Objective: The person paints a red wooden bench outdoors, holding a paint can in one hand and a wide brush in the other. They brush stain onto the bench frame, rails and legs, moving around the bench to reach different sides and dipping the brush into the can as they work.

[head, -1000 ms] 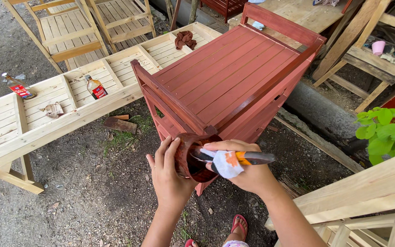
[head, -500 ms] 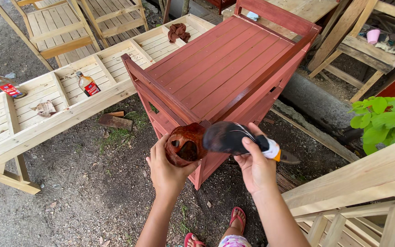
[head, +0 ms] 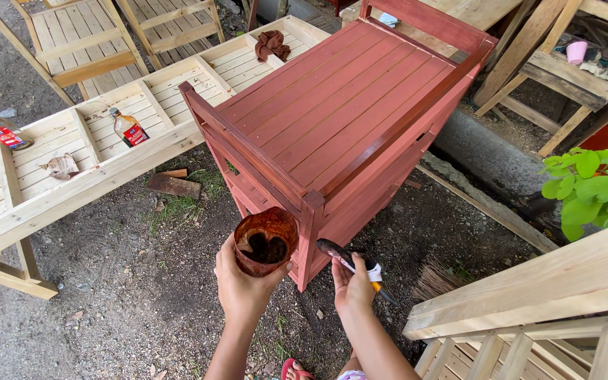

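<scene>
I saw that my right hand (head: 352, 287) had drawn the brush (head: 350, 264) out of the cup (head: 265, 241), gripped by my left hand (head: 242, 285) beside the red bench (head: 346, 112), so painting could continue.

Paint cup (head: 265, 241): lower wall hidden by the left hand (head: 242, 285); contents dark, level unreadable.
Brush (head: 352, 264): handle middle covered by the right hand (head: 352, 287).
Red bench (head: 346, 105): far end cut by the top edge.
Pale rack (head: 557, 295): runs off right and bottom edges.
Bottle (head: 128, 127): label too small.
</scene>
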`<state>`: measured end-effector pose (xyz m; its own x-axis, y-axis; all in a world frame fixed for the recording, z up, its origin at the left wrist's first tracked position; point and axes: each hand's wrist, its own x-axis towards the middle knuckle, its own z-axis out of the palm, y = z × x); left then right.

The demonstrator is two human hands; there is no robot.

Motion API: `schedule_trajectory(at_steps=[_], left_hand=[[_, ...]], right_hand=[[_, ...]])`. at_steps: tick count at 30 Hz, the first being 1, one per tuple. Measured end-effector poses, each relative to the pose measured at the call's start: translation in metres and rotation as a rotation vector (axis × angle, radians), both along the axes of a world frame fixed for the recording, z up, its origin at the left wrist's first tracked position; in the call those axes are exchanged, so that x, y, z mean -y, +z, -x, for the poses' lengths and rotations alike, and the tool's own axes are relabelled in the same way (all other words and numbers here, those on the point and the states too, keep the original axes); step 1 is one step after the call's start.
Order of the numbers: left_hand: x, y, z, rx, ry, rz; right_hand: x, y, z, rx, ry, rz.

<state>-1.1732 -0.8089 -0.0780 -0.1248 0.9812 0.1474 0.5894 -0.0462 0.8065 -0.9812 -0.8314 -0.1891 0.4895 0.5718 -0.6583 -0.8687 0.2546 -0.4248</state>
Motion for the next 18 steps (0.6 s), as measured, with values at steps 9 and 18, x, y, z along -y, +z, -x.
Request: schedule_trajectory(at_steps=[9,18], left_hand=[[-0.008,-0.003,0.011,0.002,0.008,0.007],[-0.013,0.004,0.014,0.027,0.032,0.009]], right_hand=[[-0.024,0.054,-0.008,0.048,-0.056,-0.116],[-0.002,0.050,-0.023,0.123,-0.063,-0.118]])
